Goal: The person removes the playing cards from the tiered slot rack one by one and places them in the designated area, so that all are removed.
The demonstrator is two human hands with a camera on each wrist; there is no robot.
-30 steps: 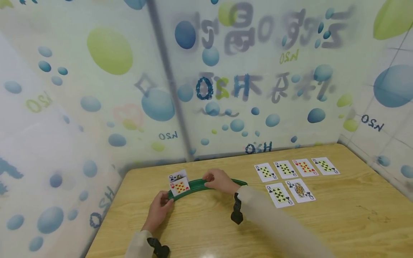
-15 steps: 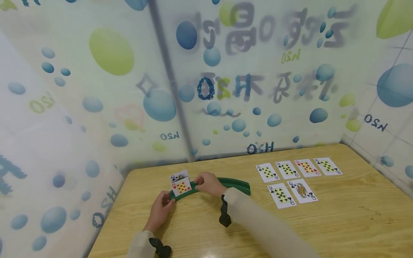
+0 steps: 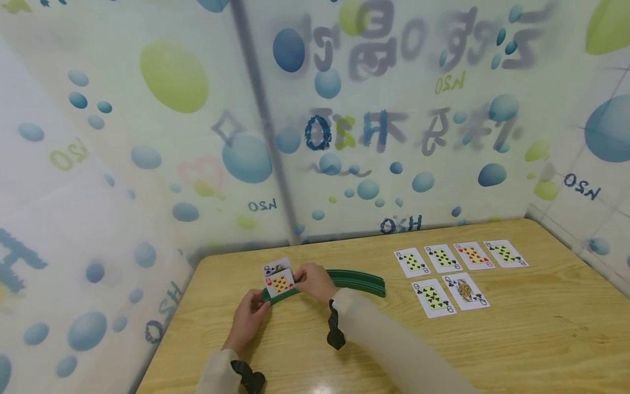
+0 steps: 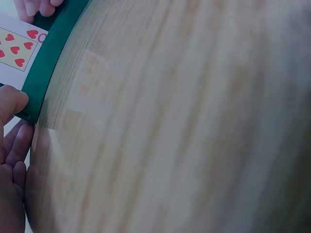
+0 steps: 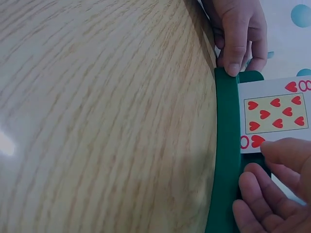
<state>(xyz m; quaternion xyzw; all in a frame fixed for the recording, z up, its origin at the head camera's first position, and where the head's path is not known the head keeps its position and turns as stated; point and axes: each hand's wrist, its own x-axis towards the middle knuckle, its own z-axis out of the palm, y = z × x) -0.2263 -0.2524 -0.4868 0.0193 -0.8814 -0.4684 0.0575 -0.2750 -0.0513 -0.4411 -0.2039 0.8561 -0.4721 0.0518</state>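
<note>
A curved green card holder [image 3: 356, 280] lies on the wooden table. In its left end stands an eight of hearts [image 5: 275, 114], tilted back, with a queen card [image 3: 276, 267] partly hidden behind it. My left hand [image 3: 248, 317] grips the holder's left end, its thumb on the front and fingers round the end. At the right edge of the eight of hearts, my right hand [image 3: 315, 281] pinches the card's lower corner between thumb and forefinger. The other fingers of that hand are curled against the holder, as the right wrist view shows.
To the right, face-up cards lie in two rows: several in the back row, including a red nine [image 3: 474, 255], and two in front, a nine of clubs [image 3: 434, 297] and a queen of clubs [image 3: 465, 291]. A patterned wall [image 3: 344, 208] borders the table [image 3: 531, 328] behind.
My right hand has slid left along the card holder to the edge of the eight of hearts, uncovering more of the holder's right part. My left hand keeps its grip on the left end.
</note>
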